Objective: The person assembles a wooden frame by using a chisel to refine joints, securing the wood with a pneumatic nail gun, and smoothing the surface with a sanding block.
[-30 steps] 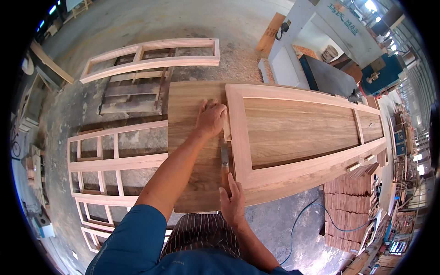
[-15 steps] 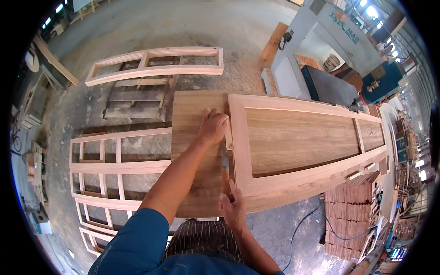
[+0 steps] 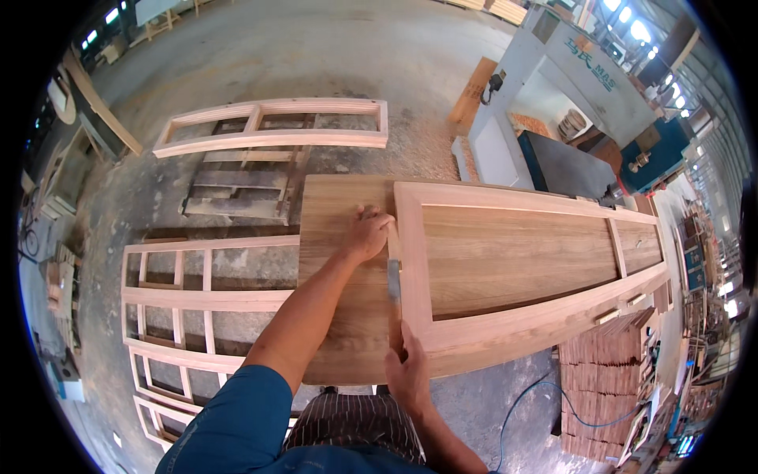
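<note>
My left hand [image 3: 369, 235] is closed on a short pale wooden strip [image 3: 392, 246], which it holds at the end rail of a door-like wooden frame [image 3: 414, 261]. My right hand [image 3: 408, 370] grips the wooden handle of a tool [image 3: 394, 278] with a narrow, flat grey metal end, like a chisel. The metal end lies along the lower part of the strip; I cannot tell whether they touch. The frame rests on a wide brown wooden board [image 3: 338, 197]. My fingers hide the strip's upper end.
Pale wooden frames [image 3: 207, 297] stand at the left, another frame [image 3: 316, 144] lies on a slatted pallet [image 3: 237, 180] beyond. A large grey and blue machine [image 3: 545, 79] stands at the back right. Stacked wooden pieces [image 3: 604, 379] and a blue hose [image 3: 509, 415] are at the right.
The right hand and tool have shifted slightly right, and the metal end, blurred before, is now sharper. The left hand stays on the strip. The whole view has tilted slightly.
</note>
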{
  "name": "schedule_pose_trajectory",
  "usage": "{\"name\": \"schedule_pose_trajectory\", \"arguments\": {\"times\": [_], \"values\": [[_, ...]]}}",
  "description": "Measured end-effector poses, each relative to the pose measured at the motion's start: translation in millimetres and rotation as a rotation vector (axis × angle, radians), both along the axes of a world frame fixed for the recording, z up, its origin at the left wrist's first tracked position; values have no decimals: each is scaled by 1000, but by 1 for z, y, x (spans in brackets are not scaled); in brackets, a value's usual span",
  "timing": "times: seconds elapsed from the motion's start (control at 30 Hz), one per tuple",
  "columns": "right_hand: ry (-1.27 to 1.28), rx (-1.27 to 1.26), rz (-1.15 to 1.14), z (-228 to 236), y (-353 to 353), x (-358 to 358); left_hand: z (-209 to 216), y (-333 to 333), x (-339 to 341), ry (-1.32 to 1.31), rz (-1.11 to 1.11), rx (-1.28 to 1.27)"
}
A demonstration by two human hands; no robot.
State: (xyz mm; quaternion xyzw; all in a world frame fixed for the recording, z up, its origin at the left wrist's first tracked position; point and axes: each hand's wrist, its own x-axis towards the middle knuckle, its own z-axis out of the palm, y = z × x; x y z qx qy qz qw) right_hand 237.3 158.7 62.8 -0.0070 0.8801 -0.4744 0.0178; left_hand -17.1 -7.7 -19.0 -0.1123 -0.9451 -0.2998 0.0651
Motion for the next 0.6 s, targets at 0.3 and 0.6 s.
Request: {"name": "schedule_pose_trajectory", "arguments": {"times": [0.3, 0.6], "values": [[-222, -329, -110, -41, -42, -15, -6, -19, -10, -36, -85, 128], [-419, -651, -139, 67, -52, -80, -5, -16, -6, -56, -34, 179]]}}
